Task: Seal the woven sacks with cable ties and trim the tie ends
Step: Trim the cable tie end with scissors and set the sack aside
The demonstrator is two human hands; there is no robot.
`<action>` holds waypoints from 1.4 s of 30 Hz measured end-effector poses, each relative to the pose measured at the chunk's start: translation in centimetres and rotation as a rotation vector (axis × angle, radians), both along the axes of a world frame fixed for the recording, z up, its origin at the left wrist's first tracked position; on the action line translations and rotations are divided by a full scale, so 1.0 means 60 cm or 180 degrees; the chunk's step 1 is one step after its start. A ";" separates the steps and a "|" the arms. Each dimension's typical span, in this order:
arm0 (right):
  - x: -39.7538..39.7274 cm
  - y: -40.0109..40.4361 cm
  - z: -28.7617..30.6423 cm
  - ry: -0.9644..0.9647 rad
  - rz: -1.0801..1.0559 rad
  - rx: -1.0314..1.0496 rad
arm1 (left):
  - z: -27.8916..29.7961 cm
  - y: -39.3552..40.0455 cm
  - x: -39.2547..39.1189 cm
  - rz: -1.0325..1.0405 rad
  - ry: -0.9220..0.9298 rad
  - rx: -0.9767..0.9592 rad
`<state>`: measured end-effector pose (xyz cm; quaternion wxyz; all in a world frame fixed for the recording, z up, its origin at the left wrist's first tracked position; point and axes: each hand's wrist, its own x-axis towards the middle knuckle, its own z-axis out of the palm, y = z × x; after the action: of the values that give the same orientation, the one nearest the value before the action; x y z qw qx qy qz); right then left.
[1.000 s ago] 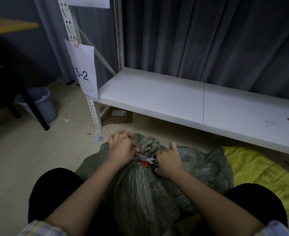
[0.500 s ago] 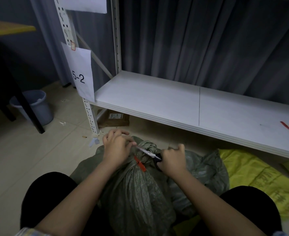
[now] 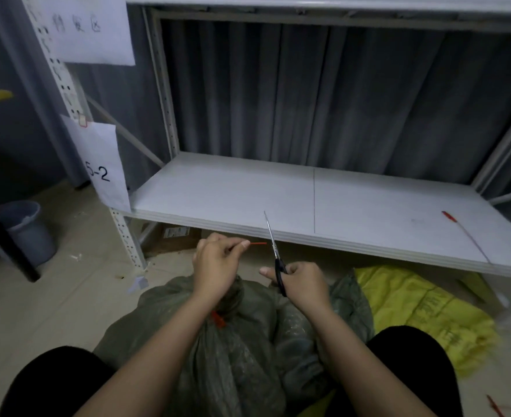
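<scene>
The green sack (image 3: 233, 350) is tied with a red cable tie (image 3: 218, 319), apparently trimmed. The left hand (image 3: 215, 266) pinches the cut tie end (image 3: 258, 243); the right hand (image 3: 302, 281) grips the scissors (image 3: 273, 248). The yellow sack (image 3: 422, 314) on the floor looks unsealed.

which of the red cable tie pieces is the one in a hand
The short red tie piece pinched by the left hand. Another red tie lies loose on the white shelf, and one cinches the green sack's neck.

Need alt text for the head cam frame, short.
A person's left hand pinches a cut red tie end while the right hand holds scissors pointing up, above a tied green woven sack in front of a white shelf.
</scene>
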<state>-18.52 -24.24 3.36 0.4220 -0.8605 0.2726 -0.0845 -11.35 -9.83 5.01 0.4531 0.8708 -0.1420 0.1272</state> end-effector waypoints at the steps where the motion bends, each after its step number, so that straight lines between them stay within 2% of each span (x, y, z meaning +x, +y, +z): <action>1: -0.007 -0.012 0.007 -0.0136 -0.0025 0.0242 | 0.005 -0.018 -0.002 -0.0089 0.0018 -0.0094; 4: -0.026 -0.048 0.027 -0.0973 -0.0170 0.1458 | 0.022 -0.080 -0.017 -0.0400 0.0078 -0.0320; 7: -0.047 -0.094 0.046 -0.1596 -0.0563 0.2156 | 0.038 -0.153 -0.038 -0.0716 0.0153 -0.0368; 13: -0.081 -0.207 0.069 -0.2149 -0.1232 0.2532 | 0.044 -0.310 -0.073 -0.1264 0.0421 -0.0233; 18: -0.093 -0.324 0.066 -0.1984 -0.1609 0.2138 | 0.037 -0.434 -0.083 -0.1665 0.0384 0.0229; 22: -0.091 -0.418 0.055 -0.1622 -0.1591 0.1790 | 0.022 -0.525 -0.077 -0.1719 0.0162 0.0722; 27: -0.081 -0.551 0.023 -0.0910 -0.1528 0.0869 | 0.005 -0.636 -0.064 -0.1751 0.0251 0.1011; 33: -0.067 -0.705 -0.057 0.0048 -0.1322 0.0244 | -0.044 -0.761 -0.024 -0.1761 0.0545 0.1057; 36: -0.044 -0.757 -0.097 0.0527 -0.1325 -0.0302 | -0.072 -0.815 0.002 -0.1759 0.0795 0.0966; 42: 0.049 -0.807 -0.127 0.0603 -0.1277 -0.0679 | -0.121 -0.878 0.054 -0.1824 0.0898 0.0927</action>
<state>-15.57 -72.63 -4.25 0.2761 -0.8329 0.4658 -0.1139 -8.10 -62.52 -2.26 0.3566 0.8601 -0.3333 -0.1483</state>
